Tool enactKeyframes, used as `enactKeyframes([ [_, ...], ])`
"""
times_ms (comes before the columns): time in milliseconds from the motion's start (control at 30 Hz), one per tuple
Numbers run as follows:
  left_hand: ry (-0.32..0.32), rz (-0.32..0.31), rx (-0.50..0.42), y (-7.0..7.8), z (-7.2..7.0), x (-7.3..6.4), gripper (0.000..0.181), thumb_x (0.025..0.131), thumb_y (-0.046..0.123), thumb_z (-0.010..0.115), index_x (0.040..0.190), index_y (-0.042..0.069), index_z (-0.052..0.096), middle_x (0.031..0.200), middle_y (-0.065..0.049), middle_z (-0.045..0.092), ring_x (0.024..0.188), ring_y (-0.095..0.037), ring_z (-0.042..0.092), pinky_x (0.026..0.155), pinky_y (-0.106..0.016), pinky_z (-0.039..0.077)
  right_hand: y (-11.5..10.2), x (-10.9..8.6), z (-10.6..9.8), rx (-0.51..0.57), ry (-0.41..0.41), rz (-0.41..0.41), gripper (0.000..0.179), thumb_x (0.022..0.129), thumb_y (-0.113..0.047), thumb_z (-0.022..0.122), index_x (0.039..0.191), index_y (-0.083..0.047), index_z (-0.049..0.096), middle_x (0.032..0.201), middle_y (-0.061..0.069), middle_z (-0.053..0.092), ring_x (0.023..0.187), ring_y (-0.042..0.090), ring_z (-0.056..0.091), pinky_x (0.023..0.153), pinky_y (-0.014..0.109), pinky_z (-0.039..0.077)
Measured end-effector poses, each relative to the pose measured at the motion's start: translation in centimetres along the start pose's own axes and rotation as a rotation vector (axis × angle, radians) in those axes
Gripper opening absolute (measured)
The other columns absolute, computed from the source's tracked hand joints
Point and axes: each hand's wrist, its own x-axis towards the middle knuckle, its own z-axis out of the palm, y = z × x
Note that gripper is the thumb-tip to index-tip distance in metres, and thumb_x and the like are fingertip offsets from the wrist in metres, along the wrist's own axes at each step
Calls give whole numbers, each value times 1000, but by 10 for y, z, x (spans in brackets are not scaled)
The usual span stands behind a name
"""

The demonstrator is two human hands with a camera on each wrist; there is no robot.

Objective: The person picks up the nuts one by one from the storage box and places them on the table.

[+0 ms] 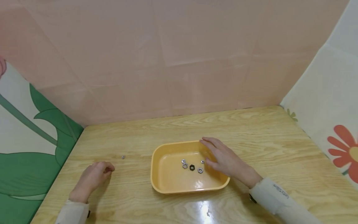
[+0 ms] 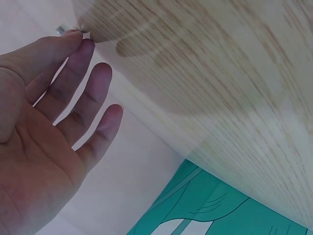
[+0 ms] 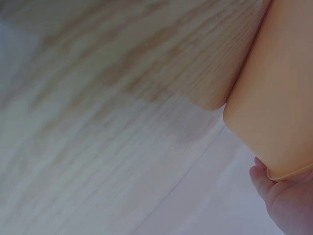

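One small nut (image 1: 123, 157) lies centre-left; near it, my left hand's (image 1: 93, 176) thumb and forefinger meet, grasp unclear. Five nuts (image 1: 190, 167) sit in the lower-centre tub (image 1: 173, 180), my right hand's (image 1: 226, 160) fingers loose at its rim. Single-nut handling seems underway; next calls for fingertip delicacy.

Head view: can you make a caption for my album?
Right hand holding a yellow tray, five nuts inside; left hand near a tiny metal piece on the table.

Yellow tray (image 1: 169, 183), silver hex nuts (image 1: 200, 170), one black hex nut (image 1: 192, 167)
Tan wood-grain tabletop (image 1: 131, 196); dusty-pink backdrop (image 1: 179, 62); white left panel (image 1: 14, 84) with green leaves (image 1: 30, 171); white right panel (image 1: 327, 96) with red, yellow-centred flower (image 1: 353, 152).
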Motion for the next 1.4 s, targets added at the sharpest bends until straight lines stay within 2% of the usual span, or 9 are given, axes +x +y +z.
enactKeyframes([
  [900,16,-22,7,0,0,1,11,87,1,69,92,9,75,96,-11,75,85,-29,70,73,-47,55,-1,1,-1,-4,1,5,69,88,-22,73,147,-2,43,150,18,44,138,35,44,114,52,37],
  [1233,-2,-34,2,1,-1,2,12,87,1,68,95,8,74,91,-7,73,79,-19,66,69,-42,54,-1,1,-1,9,-3,-1,68,89,-23,72,147,-1,43,150,19,44,138,36,43,115,52,37],
  [1400,48,-14,19,4,-3,1,8,89,6,69,95,7,74,86,-5,73,72,-14,64,63,-38,53,0,1,-1,5,2,-8,68,89,-22,72,146,-1,43,150,19,45,138,36,44,114,52,37],
])
